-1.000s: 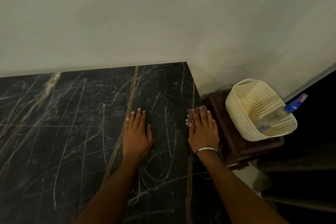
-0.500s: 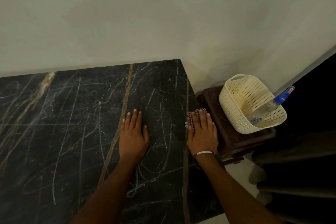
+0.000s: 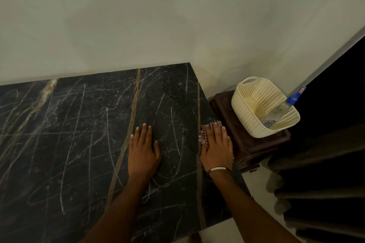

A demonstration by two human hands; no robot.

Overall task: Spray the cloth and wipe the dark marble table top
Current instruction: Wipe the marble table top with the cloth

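The dark marble table top (image 3: pixel 75 144), veined in gold and white, fills the lower left. My left hand (image 3: pixel 143 150) lies flat on it, fingers together, holding nothing. My right hand (image 3: pixel 216 147) presses flat on a checked cloth (image 3: pixel 205 132) at the table's right edge; only the cloth's far end shows past my fingertips. A clear spray bottle (image 3: pixel 281 109) with a blue head lies inside a cream basket (image 3: pixel 246 108) to the right.
The perforated basket stands on a dark wooden side table (image 3: pixel 254 146) just right of the marble top and lower. A pale wall (image 3: pixel 177 16) runs behind. Dark curtain folds (image 3: pixel 325 183) hang at the far right, over light floor.
My right hand and the cloth stay at the right edge with barely any shift. The view has swung slightly, so the basket sits a little further left and higher in frame.
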